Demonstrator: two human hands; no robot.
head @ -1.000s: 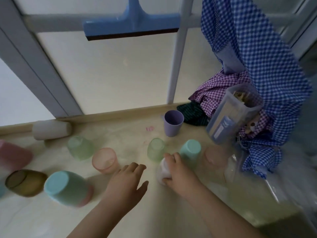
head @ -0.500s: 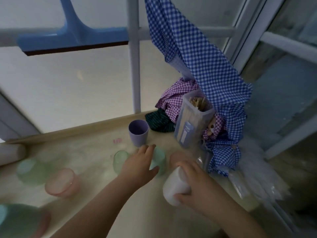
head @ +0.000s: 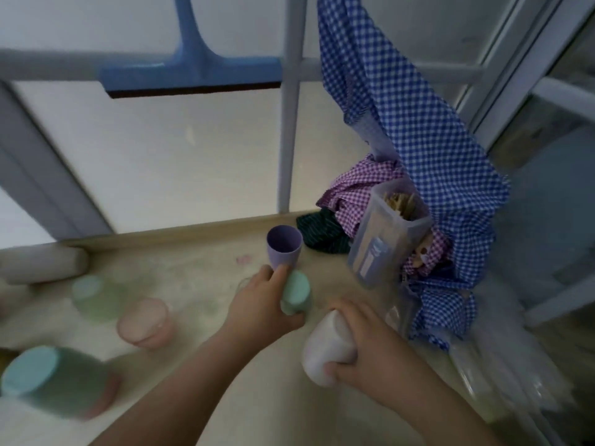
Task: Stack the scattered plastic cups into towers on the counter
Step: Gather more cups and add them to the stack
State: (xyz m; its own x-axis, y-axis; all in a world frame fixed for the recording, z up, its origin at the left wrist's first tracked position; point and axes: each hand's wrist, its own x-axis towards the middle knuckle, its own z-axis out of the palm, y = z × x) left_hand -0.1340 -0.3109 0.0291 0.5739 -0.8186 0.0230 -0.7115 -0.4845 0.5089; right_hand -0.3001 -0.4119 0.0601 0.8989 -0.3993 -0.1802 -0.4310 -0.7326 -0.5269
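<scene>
My right hand (head: 370,352) grips a white cup (head: 325,350), tilted, lifted above the beige counter (head: 199,278). My left hand (head: 260,304) is wrapped around an upside-down mint-green cup (head: 297,292) in the middle of the counter. Just behind it a purple cup (head: 284,249) stands upright. To the left are a pale green cup (head: 91,296), a clear pink cup (head: 145,320) and, at the near left, a teal cup nested on a pink one (head: 54,381), lying on its side. A white cup (head: 42,263) lies by the back ledge.
A clear plastic container (head: 386,236) of wooden sticks leans against purple and blue checked cloths (head: 434,175) at the right. Crumpled clear plastic bags (head: 502,365) lie at the near right. A blue squeegee (head: 193,72) hangs on the window frame behind.
My right hand has lifted the white cup off the counter toward me. My left hand reached forward and closed around the mint-green cup. The view swung right.
</scene>
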